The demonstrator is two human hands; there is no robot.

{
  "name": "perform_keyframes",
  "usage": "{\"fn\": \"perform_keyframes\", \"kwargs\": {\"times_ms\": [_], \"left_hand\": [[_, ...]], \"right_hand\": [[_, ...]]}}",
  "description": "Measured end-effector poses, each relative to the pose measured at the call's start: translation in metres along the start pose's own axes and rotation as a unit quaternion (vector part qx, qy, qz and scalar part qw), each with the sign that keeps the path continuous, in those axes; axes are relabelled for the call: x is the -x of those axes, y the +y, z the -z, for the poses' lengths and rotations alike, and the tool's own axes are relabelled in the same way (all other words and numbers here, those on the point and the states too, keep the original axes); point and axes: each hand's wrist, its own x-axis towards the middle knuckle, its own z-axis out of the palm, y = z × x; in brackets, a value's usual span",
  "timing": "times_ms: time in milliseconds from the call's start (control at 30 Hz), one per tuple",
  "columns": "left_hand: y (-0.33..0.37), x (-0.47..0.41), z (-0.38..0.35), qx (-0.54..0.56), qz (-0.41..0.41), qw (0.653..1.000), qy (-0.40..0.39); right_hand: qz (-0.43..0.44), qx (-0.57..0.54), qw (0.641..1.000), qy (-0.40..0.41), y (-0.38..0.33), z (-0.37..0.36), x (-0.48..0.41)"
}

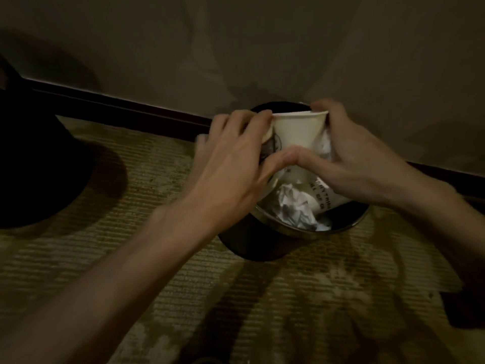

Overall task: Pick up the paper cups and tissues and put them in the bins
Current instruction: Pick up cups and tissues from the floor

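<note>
Dim, yellowish light; soft shadows streak the carpet (157, 206) below the left hand (236, 164) (its fingers (203, 145) smear); frame edges bow.

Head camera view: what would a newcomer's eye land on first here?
First, the white paper cup at the centre, gripped from both sides by the left hand and right hand just above a dark round bin. Next, the crumpled tissue lying inside that bin, bright against the dim carpet and the wall behind.

Bin (249, 245) on carpet (131, 232), baseboard (131, 106) behind it. Crumpled tissues (294, 206) inside bin; paper cup (296, 132) above bin.
</note>
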Motion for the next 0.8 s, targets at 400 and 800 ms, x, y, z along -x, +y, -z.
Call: {"fn": "perform_keyframes", "kwargs": {"times_ms": [400, 800], "left_hand": [[-0.014, 0.006, 0.007, 0.052, 0.026, 0.995, -0.078], [-0.001, 0.026, 0.128, 0.04, 0.03, 0.994, -0.101]], "right_hand": [[0.065, 0.002, 0.998, 0.019, -0.005, -0.004, 0.015], [-0.012, -0.106, 0.991, 0.078, -0.061, 0.031, 0.049]]}}
